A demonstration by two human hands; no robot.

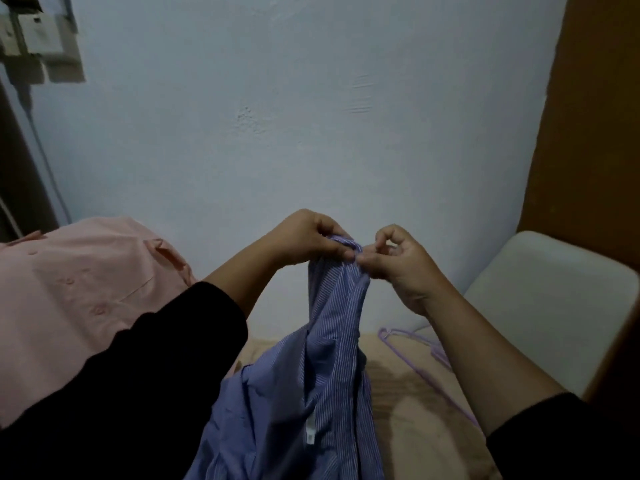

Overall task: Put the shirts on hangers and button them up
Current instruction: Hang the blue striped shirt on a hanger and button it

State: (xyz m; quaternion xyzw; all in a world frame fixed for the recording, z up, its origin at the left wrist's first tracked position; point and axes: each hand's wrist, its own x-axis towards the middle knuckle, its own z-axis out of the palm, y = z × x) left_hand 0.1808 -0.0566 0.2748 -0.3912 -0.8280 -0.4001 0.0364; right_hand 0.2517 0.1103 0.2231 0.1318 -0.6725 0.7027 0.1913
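Pale blue wall behind a bed: my left grip (pixel 308 239) and right grip (pixel 391 261) pinch the raised top edge of the striped blue shirt (pixel 325 368), which hangs to the bed. Purple hanger (pixel 426 355) lies beside; pink shirt (pixel 76 292) left. Risk: bunched cloth may slip, misaligning buttons.

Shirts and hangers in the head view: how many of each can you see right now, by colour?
Blue striped shirt, held up by the left hand and the right hand: 1
Pink shirt: 1
Purple hanger, lying on the bed: 1
Total: 3
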